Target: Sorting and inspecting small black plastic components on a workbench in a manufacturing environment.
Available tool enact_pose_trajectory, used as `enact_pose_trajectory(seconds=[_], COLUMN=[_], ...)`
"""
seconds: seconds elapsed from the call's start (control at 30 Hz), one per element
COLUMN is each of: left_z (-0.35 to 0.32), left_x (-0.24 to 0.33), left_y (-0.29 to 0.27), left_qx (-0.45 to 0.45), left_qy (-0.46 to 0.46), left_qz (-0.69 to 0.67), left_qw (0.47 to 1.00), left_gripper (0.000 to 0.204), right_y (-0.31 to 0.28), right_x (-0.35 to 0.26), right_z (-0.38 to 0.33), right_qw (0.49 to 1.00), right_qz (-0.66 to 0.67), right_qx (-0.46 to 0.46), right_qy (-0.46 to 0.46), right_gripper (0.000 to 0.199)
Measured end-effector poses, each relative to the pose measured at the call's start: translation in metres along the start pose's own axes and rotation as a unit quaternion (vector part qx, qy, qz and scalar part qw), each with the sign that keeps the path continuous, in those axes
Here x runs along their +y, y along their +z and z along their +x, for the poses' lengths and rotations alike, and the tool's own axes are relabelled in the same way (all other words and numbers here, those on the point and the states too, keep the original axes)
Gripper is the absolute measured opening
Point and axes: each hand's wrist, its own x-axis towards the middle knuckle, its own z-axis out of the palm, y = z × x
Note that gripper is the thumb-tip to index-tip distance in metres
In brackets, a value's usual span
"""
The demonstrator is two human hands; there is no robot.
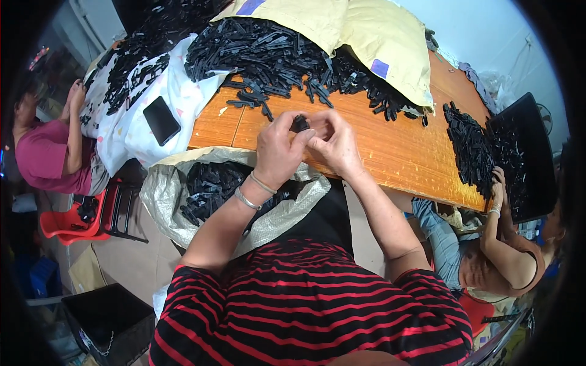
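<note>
Over the near edge of the wooden table (390, 152), my left hand (279, 146) and my right hand (337, 143) meet. A small black plastic piece (300, 124) is pinched in the left fingers; its full shape is hidden. The right hand's fingers curl around close to the piece, and whether they grip it too is unclear. Just beyond lies a large heap of slim black plastic parts (256, 55). Below my left forearm, an open woven sack (162, 204) in my lap holds more black parts (207, 189).
Two yellowish paper sacks (390, 43) rest on the heap. A dark phone (162, 121) lies on a white cloth (183, 91). People work at left (52, 146) and right (500, 256). A black tray (525, 158) leans beside another pile (467, 146). A black crate (110, 323) stands on the floor.
</note>
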Motion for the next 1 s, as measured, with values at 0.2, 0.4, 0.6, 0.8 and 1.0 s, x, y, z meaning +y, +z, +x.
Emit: enact_pose_trajectory(seconds=[0.2, 0.4, 0.6, 0.8, 1.0], left_z=[0.001, -0.003, -0.021, -0.055, -0.071], left_x=[-0.004, -0.005, -0.006, -0.022, -0.020], left_y=[-0.001, -0.014, -0.096, -0.124, -0.110], left_qx=[-0.011, -0.044, -0.205, -0.219, -0.161], left_qy=[-0.030, -0.147, -0.198, -0.145, -0.242], left_qz=[-0.050, -0.261, -0.086, 0.125, 0.032], left_qw=[0.998, 0.953, 0.955, 0.957, 0.956], left_gripper=[0.017, 0.013, 0.033, 0.020, 0.017], right_y=[0.006, 0.015, -0.025, -0.094, -0.090], right_x=[0.012, -0.004, 0.010, 0.095, 0.115], right_z=[-0.001, -0.007, 0.020, 0.109, 0.186], right_qw=[1.000, 0.998, 0.980, 0.894, 0.869], right_qz=[0.017, 0.016, -0.107, -0.435, -0.493], right_qx=[-0.020, -0.032, -0.160, 0.055, 0.039], right_qy=[-0.005, 0.048, -0.056, -0.094, 0.012], right_gripper=[0.028, 0.027, 0.019, 0.048, 0.057])
